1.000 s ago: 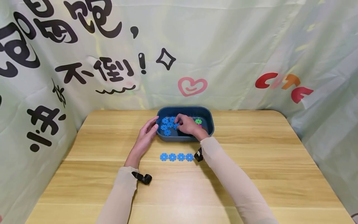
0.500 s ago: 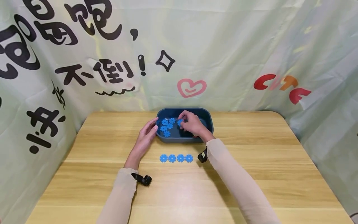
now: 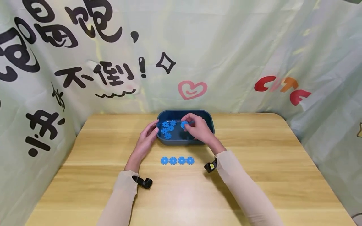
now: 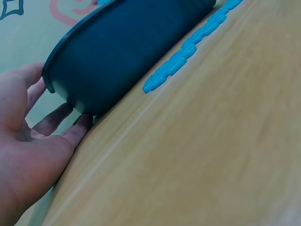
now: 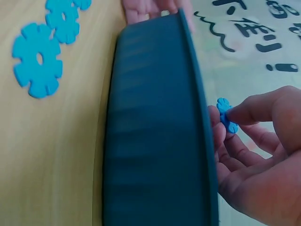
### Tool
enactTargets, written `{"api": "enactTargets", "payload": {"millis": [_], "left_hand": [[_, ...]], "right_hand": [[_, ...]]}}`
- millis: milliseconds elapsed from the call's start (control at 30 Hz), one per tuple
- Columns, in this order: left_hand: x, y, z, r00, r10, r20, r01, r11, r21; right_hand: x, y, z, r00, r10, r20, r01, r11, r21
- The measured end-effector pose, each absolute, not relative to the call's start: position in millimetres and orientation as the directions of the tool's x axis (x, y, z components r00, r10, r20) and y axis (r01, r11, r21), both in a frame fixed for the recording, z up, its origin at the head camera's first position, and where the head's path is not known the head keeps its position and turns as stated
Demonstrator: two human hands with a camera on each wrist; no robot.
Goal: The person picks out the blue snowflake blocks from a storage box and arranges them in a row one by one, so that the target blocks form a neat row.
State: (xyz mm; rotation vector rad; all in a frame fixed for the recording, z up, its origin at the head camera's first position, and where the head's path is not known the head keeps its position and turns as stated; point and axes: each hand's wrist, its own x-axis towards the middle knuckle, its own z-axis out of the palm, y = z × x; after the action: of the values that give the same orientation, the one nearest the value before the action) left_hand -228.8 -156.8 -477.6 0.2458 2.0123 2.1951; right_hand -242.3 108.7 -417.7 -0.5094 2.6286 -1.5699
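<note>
A dark blue plastic bin (image 3: pixel 185 142) stands at the table's far edge. Over its inside, my right hand (image 3: pixel 199 128) pinches a blue notched flower-shaped disc (image 5: pixel 227 116) between thumb and fingers, as the right wrist view shows up close. My left hand (image 3: pixel 146 136) rests its extended fingers and thumb against the bin's left end; in the left wrist view the fingertips touch its wall. Several more blue discs (image 3: pixel 167 136) lie in the left part of the bin. Its right part is mostly hidden behind my right hand.
In front of the bin, several blue discs (image 3: pixel 173 160) lie in a straight row on the wooden table (image 3: pixel 113 194). A pale printed curtain (image 3: pixel 232 56) hangs right behind the table and along both sides.
My right hand has picked a blue disc out of the group in the bin, raised it and drawn it slightly right. The left hand stays at the bin's end.
</note>
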Motion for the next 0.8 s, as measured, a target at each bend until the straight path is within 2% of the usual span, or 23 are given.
{"api": "enactTargets", "payload": {"millis": [200, 433, 667, 800], "left_hand": [[-225.0, -156.5, -480.9, -0.973, 0.229, 0.022, -0.001, -0.098, 0.995], [-225.2, -157.8, -480.1, -0.974, 0.224, 0.027, 0.006, -0.094, 0.996], [-240.7, -160.0, -508.7, -0.979, 0.198, 0.052, 0.036, -0.080, 0.996], [-240.9, -159.5, -507.2, -0.980, 0.193, 0.057, 0.042, -0.079, 0.996]], "right_hand": [[-224.2, 114.0, -421.0, -0.928, -0.299, 0.222, -0.329, 0.380, -0.865], [-207.5, 114.0, -413.3, -0.935, -0.273, 0.225, -0.313, 0.342, -0.886], [-194.4, 120.5, -417.3, -0.930, -0.269, 0.250, -0.329, 0.305, -0.894], [-188.5, 122.9, -418.2, -0.926, -0.259, 0.275, -0.350, 0.314, -0.882]]}}
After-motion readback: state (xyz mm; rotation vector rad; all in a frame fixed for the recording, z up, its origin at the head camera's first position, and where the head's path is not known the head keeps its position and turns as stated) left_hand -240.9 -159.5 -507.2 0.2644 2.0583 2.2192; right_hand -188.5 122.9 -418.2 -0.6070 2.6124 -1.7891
